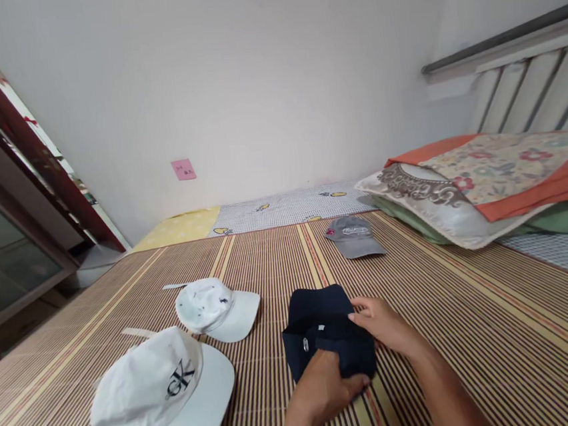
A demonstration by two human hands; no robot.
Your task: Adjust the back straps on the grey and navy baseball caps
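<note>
A dark navy baseball cap (pixel 317 302) lies in front of me with its hollow inside facing up and its brim pointing away. My left hand (pixel 325 383) reaches into it, fingers hidden inside the crown and thumb outside on the near edge. On the cap's right side, my right hand (pixel 382 324) grips the edge near the brim between thumb and fingers. To the left sit a large white cap (pixel 145 387) with black "CK" letters and a smaller white cap (pixel 207 307) with a small dark emblem. A grey cap (pixel 354 236) rests farther back.
The striped bamboo mat (pixel 258 262) covers the bed. Pillows with an orange-edged floral cover (pixel 515 164) are stacked at the right, by a white radiator (pixel 543 91). A pink note (pixel 183 170) is stuck on the wall. A dark red door frame (pixel 39 129) stands left.
</note>
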